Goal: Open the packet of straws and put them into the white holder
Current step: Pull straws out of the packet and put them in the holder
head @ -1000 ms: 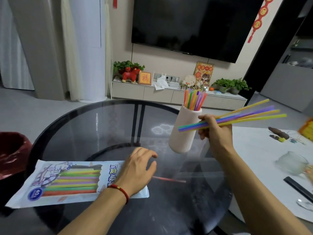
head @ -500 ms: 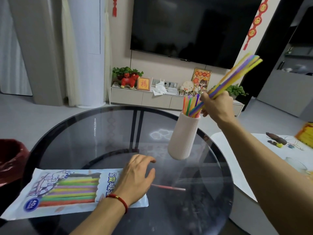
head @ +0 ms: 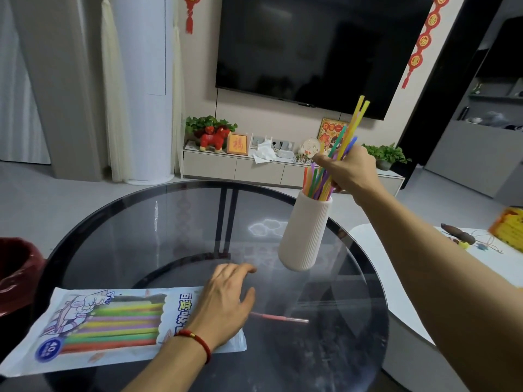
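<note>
A white ribbed holder (head: 305, 236) stands on the round glass table (head: 141, 239), with several coloured straws in it. My right hand (head: 351, 171) is just above its mouth, shut on a bunch of coloured straws (head: 348, 137) whose lower ends reach into the holder. The straw packet (head: 113, 326) lies flat at the front left, with more straws inside. My left hand (head: 226, 304) rests palm down on the packet's right end, fingers spread. One red straw (head: 280, 318) lies loose on the glass to the right of that hand.
A dark red bin (head: 14, 273) stands at the left table edge. A white side table (head: 402, 278) with small items sits to the right. A TV cabinet (head: 254, 168) and a wall TV are beyond the table.
My right hand swung the bunch of straws from level to upright and lowered it, so the ends now sit in the holder. The left hand stayed on the packet.
</note>
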### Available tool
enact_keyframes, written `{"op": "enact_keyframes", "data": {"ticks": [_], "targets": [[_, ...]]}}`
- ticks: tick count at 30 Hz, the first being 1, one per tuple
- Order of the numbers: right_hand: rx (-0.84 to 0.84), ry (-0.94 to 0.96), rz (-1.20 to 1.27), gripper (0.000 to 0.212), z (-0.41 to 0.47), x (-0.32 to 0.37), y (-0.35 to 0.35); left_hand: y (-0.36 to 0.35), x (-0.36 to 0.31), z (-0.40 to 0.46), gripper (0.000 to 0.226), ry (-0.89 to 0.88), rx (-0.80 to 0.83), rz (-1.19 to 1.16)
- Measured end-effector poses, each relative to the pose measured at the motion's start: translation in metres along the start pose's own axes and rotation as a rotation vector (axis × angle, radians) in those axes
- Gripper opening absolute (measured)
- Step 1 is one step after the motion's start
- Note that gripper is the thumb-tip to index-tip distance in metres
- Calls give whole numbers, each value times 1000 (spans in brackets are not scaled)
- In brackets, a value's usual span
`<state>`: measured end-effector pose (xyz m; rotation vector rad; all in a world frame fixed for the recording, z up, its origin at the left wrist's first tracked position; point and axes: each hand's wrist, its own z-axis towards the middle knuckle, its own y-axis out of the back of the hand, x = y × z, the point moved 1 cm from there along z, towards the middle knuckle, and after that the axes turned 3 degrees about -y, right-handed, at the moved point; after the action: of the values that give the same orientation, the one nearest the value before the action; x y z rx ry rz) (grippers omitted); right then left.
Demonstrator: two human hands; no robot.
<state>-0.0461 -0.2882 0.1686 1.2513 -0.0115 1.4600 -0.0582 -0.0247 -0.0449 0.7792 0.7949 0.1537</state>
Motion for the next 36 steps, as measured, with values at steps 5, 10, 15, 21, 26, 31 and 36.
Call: {"op": "enact_keyframes", "data": {"ticks": [5, 10, 15, 21, 26, 31, 36], "targets": [[-37, 16, -7, 48, -3, -5, 0, 1, 0, 0, 35, 2, 3, -7], [-162, 84, -53, 59, -2, -5, 3, 1, -1, 0, 36, 18, 23, -2], [29, 338, -365, 46, -13, -13, -11, 1, -1, 0, 36, 19, 25, 6], [-10, 348, -118, 45, -26, -6, -7, 13, 4, 2, 77, -11, 163, 176], [-290, 607, -111, 21, -77, -10, -7, 32, 26, -8, 132, 26, 441, 414], [597, 524, -395, 23, -162, -85, -62, 42, 31, -18, 147, 54, 629, 384], [638, 502, -441, 42, -197, -132, -89, 45, 28, -16, 132, 0, 576, 409]]}}
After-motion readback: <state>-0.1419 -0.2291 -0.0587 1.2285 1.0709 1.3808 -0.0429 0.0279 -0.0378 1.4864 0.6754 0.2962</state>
